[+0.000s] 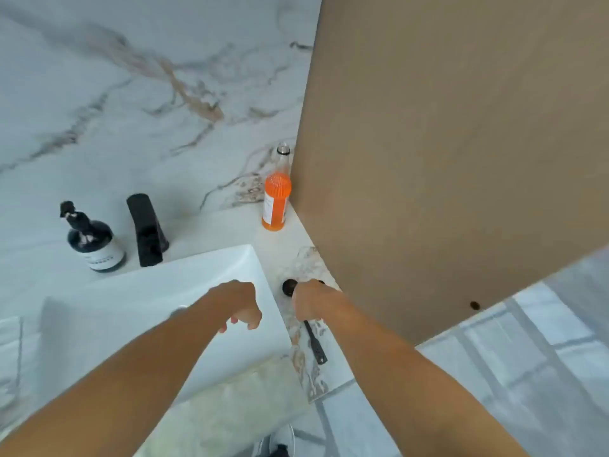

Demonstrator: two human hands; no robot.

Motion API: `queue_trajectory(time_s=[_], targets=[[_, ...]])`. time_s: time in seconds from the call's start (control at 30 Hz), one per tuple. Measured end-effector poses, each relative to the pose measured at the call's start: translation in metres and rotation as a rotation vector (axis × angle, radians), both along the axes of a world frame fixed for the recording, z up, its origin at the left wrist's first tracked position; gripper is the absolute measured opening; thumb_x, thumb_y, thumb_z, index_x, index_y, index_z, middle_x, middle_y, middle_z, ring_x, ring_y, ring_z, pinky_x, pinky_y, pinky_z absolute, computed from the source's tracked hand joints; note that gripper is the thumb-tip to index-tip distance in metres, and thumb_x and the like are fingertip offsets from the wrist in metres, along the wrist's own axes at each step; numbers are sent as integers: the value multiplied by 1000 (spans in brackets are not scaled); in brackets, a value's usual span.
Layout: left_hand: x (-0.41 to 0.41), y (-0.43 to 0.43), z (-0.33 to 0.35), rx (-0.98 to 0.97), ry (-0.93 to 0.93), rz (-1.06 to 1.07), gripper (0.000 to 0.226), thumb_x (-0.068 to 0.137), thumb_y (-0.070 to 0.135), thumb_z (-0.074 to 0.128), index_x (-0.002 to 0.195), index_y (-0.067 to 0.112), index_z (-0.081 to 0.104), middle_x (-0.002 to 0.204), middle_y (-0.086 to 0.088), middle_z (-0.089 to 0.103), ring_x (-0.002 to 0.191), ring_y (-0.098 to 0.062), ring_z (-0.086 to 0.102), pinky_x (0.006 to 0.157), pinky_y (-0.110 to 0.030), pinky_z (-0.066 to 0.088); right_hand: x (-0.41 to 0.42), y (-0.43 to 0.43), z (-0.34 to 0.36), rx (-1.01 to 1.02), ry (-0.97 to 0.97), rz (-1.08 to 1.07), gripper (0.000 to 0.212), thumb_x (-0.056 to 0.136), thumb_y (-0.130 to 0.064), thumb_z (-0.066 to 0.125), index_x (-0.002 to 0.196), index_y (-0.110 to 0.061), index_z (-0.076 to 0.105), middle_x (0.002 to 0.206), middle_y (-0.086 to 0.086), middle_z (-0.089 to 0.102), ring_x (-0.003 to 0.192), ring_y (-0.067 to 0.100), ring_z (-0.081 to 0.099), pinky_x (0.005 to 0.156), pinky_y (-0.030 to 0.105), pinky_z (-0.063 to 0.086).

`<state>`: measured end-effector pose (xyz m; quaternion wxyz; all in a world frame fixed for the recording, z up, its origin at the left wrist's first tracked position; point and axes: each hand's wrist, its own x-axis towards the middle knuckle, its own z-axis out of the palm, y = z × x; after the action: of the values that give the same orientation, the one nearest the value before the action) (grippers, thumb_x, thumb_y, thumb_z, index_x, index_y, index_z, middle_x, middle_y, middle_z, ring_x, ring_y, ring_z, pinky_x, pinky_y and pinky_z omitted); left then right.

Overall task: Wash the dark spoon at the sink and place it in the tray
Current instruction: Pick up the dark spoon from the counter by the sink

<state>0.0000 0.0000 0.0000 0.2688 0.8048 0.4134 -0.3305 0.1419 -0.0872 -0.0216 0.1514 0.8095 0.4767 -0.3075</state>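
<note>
The dark spoon [315, 344] lies on the marble counter to the right of the white sink [138, 291]; its round bowl [289, 287] shows above my right hand and its flat handle sticks out below. My right hand [311, 305] is closed over the middle of the spoon. My left hand [242, 306] hovers over the sink's right part, fingers loosely curled down and holding nothing. A black faucet [147, 229] stands behind the basin. No tray is in view.
A dark soap pump bottle [95, 240] stands left of the faucet. An orange-filled glass bottle [276, 192] sits in the back corner against a tall brown panel [445, 143] that walls off the counter's right side. Tiled floor lies below right.
</note>
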Motion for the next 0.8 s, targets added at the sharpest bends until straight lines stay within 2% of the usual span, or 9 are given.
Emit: queue_trajectory(time_s=[0.07, 0.1, 0.2, 0.33, 0.4, 0.47, 0.57, 0.67, 0.8], targets=[[8, 0, -16, 1, 4, 45, 34, 68, 25, 70, 97, 9, 66, 92, -6, 68, 72, -29, 76, 74, -35, 62, 7, 1, -20, 16, -50, 0, 9, 87, -5, 54, 78, -7, 53, 73, 6, 51, 62, 24, 52, 54, 32, 42], [11, -3, -25, -7, 16, 56, 35, 68, 25, 69, 100, 10, 65, 90, -5, 67, 71, -29, 76, 71, -34, 62, 11, 0, -32, 26, -61, -6, 5, 90, -8, 54, 85, -7, 57, 80, 8, 56, 68, 26, 55, 58, 33, 43], [21, -8, -49, 30, 31, 102, 36, 70, 25, 64, 104, 15, 62, 88, -4, 64, 68, -27, 76, 71, -32, 62, 19, -2, -62, 107, -20, -99, 18, 94, -14, 55, 109, -8, 63, 108, 10, 66, 95, 29, 66, 67, 34, 44], [33, -8, -77, 100, -2, 156, 28, 70, 21, 56, 97, 17, 62, 78, 0, 59, 58, -20, 63, 63, -27, 54, 27, -1, -92, 165, 70, -206, 23, 96, -14, 49, 117, -11, 58, 116, 10, 65, 105, 29, 64, 71, 33, 43], [36, -10, -86, 128, -27, 184, 27, 72, 21, 55, 97, 18, 63, 83, 0, 59, 55, -18, 54, 63, -28, 50, 29, -1, -98, 186, 108, -255, 21, 97, -14, 47, 116, -12, 56, 115, 10, 64, 101, 28, 64, 69, 33, 42], [37, -11, -94, 130, -43, 227, 26, 74, 20, 55, 99, 18, 63, 91, -1, 63, 57, -17, 54, 63, -28, 52, 31, -2, -103, 197, 139, -296, 19, 98, -16, 48, 113, -11, 58, 112, 9, 64, 91, 25, 62, 67, 32, 41], [33, -13, -105, 124, -69, 290, 25, 76, 18, 53, 99, 17, 64, 94, -2, 64, 60, -19, 58, 66, -29, 55, 33, -1, -109, 208, 240, -346, 10, 96, -21, 53, 92, -14, 57, 94, 4, 62, 75, 18, 53, 62, 28, 41], [21, -8, -106, 108, -139, 340, 23, 81, 21, 54, 101, 20, 65, 97, -1, 66, 67, -22, 62, 67, -30, 55, 29, 1, -108, 246, 438, -453, 34, 91, -20, 60, 63, -17, 40, 65, -2, 48, 53, 11, 46, 48, 21, 37], [-14, 16, -80, 197, -324, 378, 18, 89, 36, 54, 95, 26, 68, 97, -1, 71, 85, -24, 67, 76, -36, 58, 2, 10, -99, 220, 674, -537, 31, 91, -22, 65, 65, -15, 49, 59, 1, 54, 43, 11, 56, 36, 22, 42]])
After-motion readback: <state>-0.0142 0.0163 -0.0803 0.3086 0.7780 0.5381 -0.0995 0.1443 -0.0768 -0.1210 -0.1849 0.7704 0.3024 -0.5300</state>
